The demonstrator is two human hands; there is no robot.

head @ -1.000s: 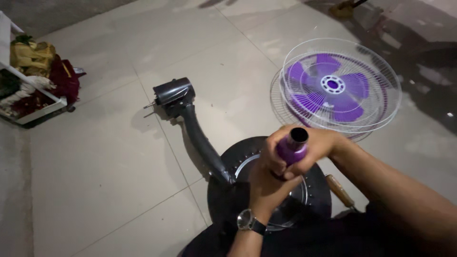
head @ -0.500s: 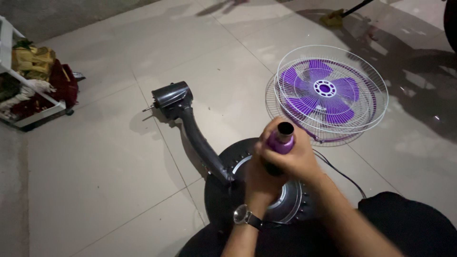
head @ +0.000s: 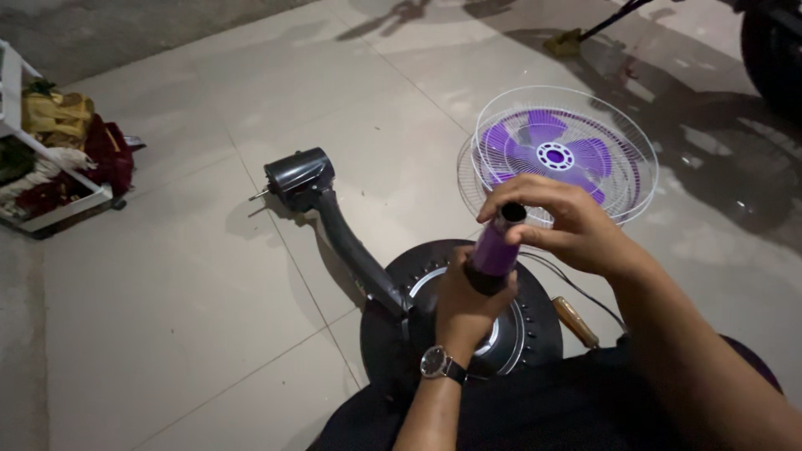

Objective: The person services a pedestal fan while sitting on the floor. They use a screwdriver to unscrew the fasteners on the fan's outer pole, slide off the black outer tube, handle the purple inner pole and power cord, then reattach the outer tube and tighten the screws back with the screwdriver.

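Tube (head: 494, 246), purple, looks like rigid, light, smooth plastic, standing over the base (head: 393, 334). My left hand (head: 468, 305) clenches its lower end at 6 o'clock; my right hand (head: 561, 224) pinches the top rim.

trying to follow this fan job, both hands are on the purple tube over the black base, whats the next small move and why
Probably a small twist of the purple tube by the right hand, which caps its top end. The left hand grips its lower end just above the round black base, so it looks steadied for turning or seating. The joint itself is hidden.
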